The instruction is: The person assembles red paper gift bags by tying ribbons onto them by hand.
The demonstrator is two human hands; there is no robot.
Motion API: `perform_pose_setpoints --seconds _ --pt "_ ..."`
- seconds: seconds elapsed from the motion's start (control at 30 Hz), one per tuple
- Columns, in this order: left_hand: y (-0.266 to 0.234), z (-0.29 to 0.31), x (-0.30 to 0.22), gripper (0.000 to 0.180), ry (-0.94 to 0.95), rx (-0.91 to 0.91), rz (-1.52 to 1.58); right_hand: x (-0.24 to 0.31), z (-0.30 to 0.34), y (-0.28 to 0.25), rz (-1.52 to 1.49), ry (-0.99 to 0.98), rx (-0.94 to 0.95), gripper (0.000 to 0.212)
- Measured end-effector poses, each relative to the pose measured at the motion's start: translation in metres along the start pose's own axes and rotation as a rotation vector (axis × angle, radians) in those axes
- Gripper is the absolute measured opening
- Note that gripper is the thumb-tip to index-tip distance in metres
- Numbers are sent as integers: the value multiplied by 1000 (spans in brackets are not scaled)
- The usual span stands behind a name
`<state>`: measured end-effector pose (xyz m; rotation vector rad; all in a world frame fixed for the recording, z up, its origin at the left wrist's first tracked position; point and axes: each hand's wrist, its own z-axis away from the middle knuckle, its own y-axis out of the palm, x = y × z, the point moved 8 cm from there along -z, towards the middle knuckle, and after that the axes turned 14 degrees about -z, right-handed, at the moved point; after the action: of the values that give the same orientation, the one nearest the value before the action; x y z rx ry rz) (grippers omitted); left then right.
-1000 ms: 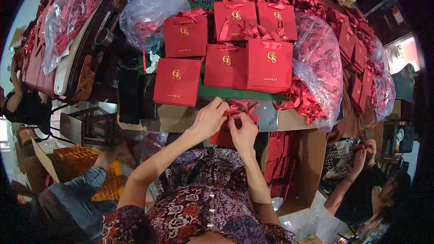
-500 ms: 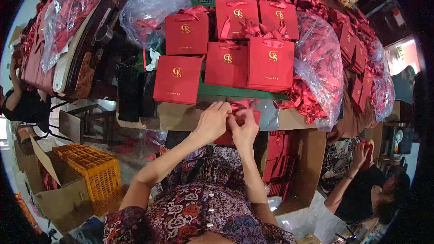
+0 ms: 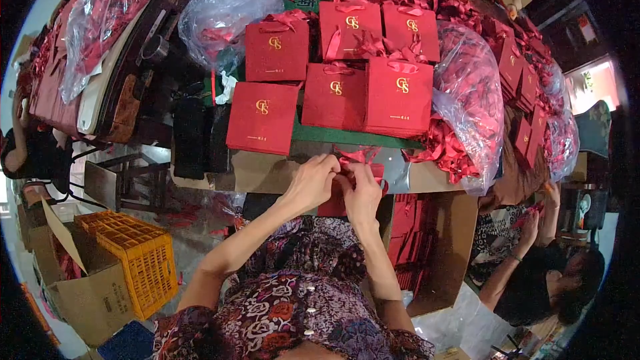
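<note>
At the near edge of the green surface (image 3: pixel 320 136), holding a red bag (image 3: pixel 331 207) near its ribboned top in the narrow, pinched grip of left hand (image 3: pixel 315 180) and right hand (image 3: pixel 361 197), close together. Cannot tell the exact part pinched. Facing flat stacks of gold-marked bags (image 3: pixel 399 103) on the surface, beside a clear plastic sack (image 3: pixel 472 93) of red ribbons (image 3: pixel 448 160).

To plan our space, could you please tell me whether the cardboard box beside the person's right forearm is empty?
Not empty: red items show inside the cardboard box; whether it's full, I cannot tell.
</note>
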<state>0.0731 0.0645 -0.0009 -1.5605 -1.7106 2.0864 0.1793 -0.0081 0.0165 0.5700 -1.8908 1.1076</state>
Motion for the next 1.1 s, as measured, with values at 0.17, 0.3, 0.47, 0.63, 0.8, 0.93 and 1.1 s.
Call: perform_pose_setpoints --seconds 0.17,0.3,0.47,0.63,0.8,0.93,1.1 --pt "-8 2 -5 13 97 -64 -27 5 -7 -5 125 1 113 19" --pt "-7 2 -7 18 84 -1 28 -10 -20 -11 -6 42 304 19" --pt "-13 4 -24 15 229 -92 -51 -26 -28 0 -21 116 469 24" --pt "-14 7 -30 15 273 -104 -74 -60 -26 11 -284 279 550 21" --pt "-18 9 -30 17 324 -189 -66 -67 -27 20 -617 409 581 14" --pt "-21 -1 -29 14 229 -189 -15 -74 -30 16 -449 301 318 14" --pt "-10 -5 -12 21 112 -150 -63 -60 -44 3 -474 187 84 20"
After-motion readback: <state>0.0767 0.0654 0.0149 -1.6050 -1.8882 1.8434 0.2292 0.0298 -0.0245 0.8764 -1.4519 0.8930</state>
